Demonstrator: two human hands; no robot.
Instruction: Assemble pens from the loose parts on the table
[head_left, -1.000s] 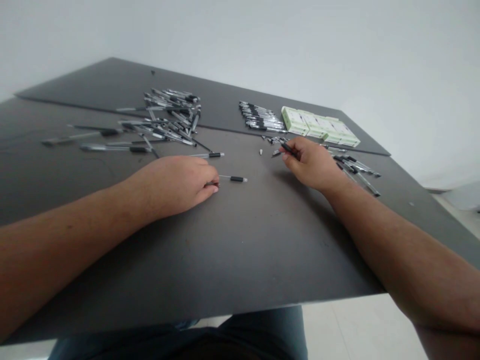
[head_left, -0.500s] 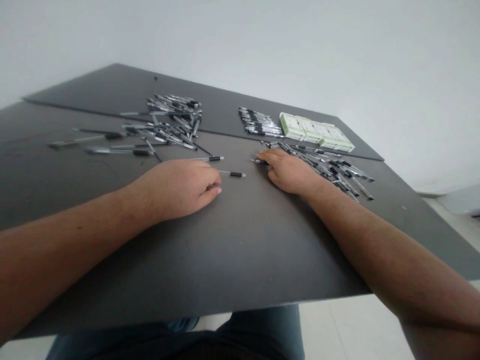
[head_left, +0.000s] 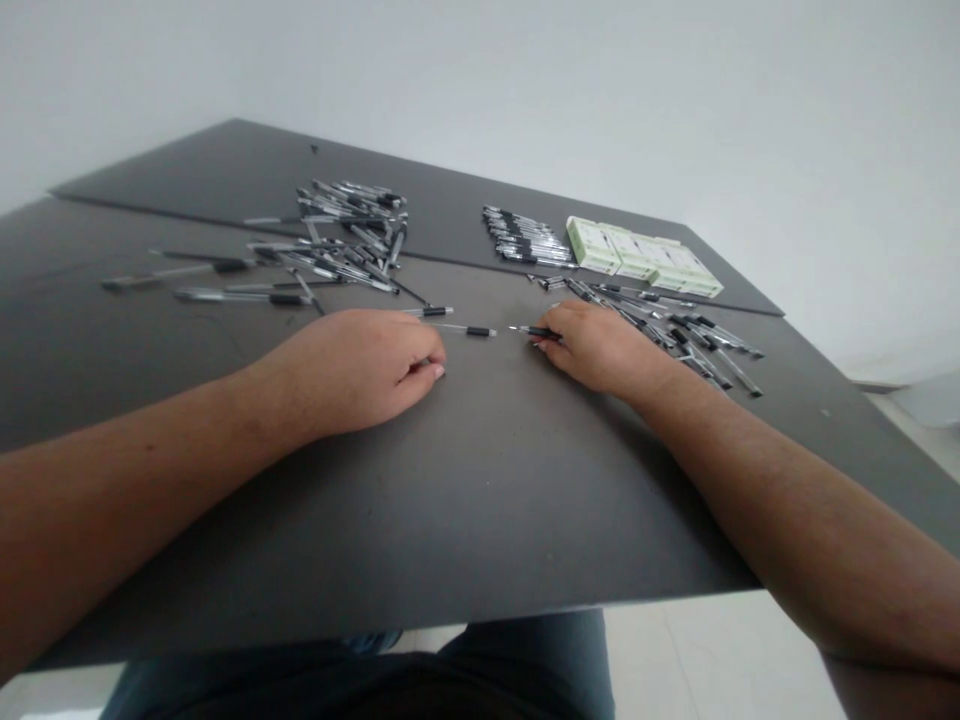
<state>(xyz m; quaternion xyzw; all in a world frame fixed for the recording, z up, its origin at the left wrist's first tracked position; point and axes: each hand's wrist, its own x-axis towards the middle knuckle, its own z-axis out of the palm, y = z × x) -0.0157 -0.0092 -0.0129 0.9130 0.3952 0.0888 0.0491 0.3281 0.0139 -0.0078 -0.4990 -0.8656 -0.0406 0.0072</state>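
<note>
My left hand (head_left: 367, 365) is closed, thumb against curled fingers, with a clear pen (head_left: 480, 331) sticking out past the fingers to the right. That pen shows a black grip and a pale tip; its rear is hidden behind the hand. Another pen (head_left: 439, 311) pokes out just beyond the same knuckles. Between the thumb and fingers of my right hand (head_left: 589, 345) is a pen with a black grip (head_left: 538, 331), its bare metal point facing left. The two pen tips face each other with a small gap.
Loose pens form a heap (head_left: 352, 235) at the back left and another pile (head_left: 697, 350) beyond my right hand. A neat row of pens (head_left: 525, 238) lies beside several pale green boxes (head_left: 645, 258). The grey table (head_left: 450, 520) has a raised seam.
My right hand has drawn a little to the right and nearer, and more of its pen shows. The left pen's tip has shifted slightly up; the left hand has hardly moved.
</note>
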